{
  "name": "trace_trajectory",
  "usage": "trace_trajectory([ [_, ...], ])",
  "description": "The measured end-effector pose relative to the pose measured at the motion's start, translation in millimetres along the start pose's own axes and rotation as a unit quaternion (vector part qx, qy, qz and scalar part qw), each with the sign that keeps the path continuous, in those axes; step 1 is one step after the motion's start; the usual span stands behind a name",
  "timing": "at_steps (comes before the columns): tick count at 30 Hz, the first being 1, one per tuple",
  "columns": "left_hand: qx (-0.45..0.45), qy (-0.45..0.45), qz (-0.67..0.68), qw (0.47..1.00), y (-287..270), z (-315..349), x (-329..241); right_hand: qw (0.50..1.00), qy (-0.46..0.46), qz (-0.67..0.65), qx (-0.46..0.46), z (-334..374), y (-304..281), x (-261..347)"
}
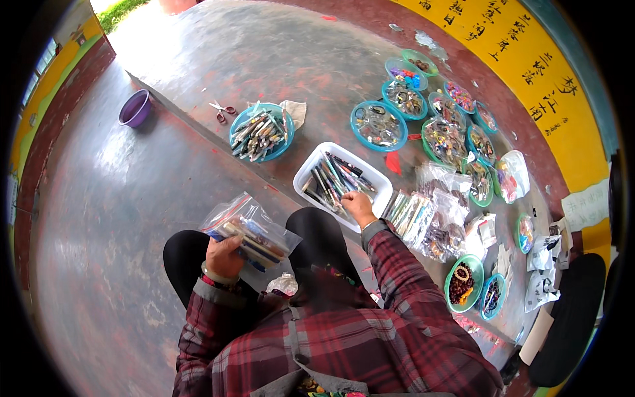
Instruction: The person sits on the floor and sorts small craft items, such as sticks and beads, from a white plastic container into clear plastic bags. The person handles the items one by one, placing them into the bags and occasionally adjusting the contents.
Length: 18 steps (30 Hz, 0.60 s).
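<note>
The left hand (223, 257) is closed around a clear bag (246, 220) of pens, left of centre in the frame. The right hand (358, 208) reaches over the near rim of a white tub (382, 188) at the centre, fingers bent down onto its loose pens (336, 173); whether they grip one, I cannot tell. The right knee (316, 228) stands between bag and tub. Beyond are scissors (223, 112) beside a blue bowl (284, 149) heaped with pens, and a purple basin (136, 109), upper left. Packets of pens (410, 213) lie right of the tub; a green bowl (477, 270) holds beads, lower right. Dark handwritten characters (546, 98) run down the yellow wall (509, 73), upper right
</note>
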<state>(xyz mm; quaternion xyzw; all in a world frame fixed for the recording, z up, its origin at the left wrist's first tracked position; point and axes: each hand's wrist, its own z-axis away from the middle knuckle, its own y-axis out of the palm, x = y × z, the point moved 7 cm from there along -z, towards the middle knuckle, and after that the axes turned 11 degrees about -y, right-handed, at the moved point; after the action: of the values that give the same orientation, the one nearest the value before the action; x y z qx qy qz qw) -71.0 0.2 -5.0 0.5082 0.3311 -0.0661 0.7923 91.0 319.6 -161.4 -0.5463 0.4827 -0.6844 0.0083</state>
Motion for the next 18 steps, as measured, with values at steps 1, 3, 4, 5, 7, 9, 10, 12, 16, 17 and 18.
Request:
trace_trajectory([
  [1, -0.007, 0.001, -0.006, 1.0, -7.2, 0.3, -0.2, 1.0, -0.005, 0.005, 0.006, -3.7, 10.4, -1.0],
  [3, -0.028, 0.014, -0.02, 0.999, -17.8, 2.4, -1.4, 0.999, -0.024, 0.015, 0.039, -12.3, 31.1, 9.5],
  [4, -0.038, 0.022, -0.029, 0.999, -20.2, 3.3, -1.9, 0.996, -0.036, 0.039, 0.074, -20.4, 42.0, 18.7],
  [5, -0.049, 0.031, -0.038, 0.998, -21.9, 4.3, -2.5, 0.993, -0.079, 0.046, 0.077, -26.4, 49.4, 32.8],
  [7, -0.051, 0.029, -0.033, 0.998, -12.5, 4.8, -3.7, 0.98, -0.187, 0.033, 0.064, -38.8, 68.9, 54.9],
  [9, -0.041, 0.012, -0.027, 0.999, -6.8, 3.4, -2.1, 0.969, -0.242, -0.038, 0.043, -49.9, 92.9, 62.0],
  [10, -0.025, -0.007, -0.022, 0.999, -3.8, 0.4, 0.0, 0.964, -0.256, -0.024, 0.076, -57.6, 108.0, 49.5],
  [12, -0.004, -0.031, -0.021, 0.999, -0.6, -4.8, 2.5, 0.949, -0.282, 0.004, 0.141, -73.5, 132.1, 27.2],
  [16, -0.007, -0.026, -0.021, 0.999, 4.6, -6.7, 3.1, 0.971, 0.024, -0.214, 0.104, -73.1, 115.9, -14.2],
  [17, -0.019, -0.009, -0.018, 1.0, 1.1, -0.7, 2.2, 0.933, 0.111, -0.323, 0.114, -58.2, 97.4, 19.4],
  [18, -0.016, -0.004, -0.018, 1.0, 3.7, -0.3, 1.3, 0.91, 0.132, -0.376, 0.11, -49.7, 81.0, 29.7],
])
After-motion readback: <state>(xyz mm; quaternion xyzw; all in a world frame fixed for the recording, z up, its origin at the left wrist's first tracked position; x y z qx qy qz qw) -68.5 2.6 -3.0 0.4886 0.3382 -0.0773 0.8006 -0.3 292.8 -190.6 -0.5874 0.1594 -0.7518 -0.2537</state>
